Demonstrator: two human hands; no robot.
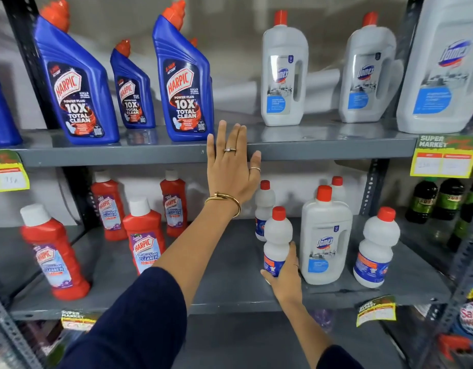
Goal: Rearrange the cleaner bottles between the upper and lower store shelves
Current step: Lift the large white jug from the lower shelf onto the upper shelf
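Observation:
My left hand (231,166) lies flat with fingers spread against the front edge of the upper shelf (323,149), holding nothing. My right hand (284,276) is wrapped around the lower part of a small white bottle with a red cap (277,237), which stands upright on the lower shelf (230,283). Right beside it stands a larger white Domex bottle (324,238). Blue Harpic bottles (186,75) and white Domex bottles (283,73) line the upper shelf.
Red Harpic bathroom cleaner bottles (144,235) stand at the left of the lower shelf, more small white bottles (375,249) at the right. A big Domex jug (443,65) fills the upper right. Dark bottles (448,198) sit beyond the shelf post. Price tags hang from shelf edges.

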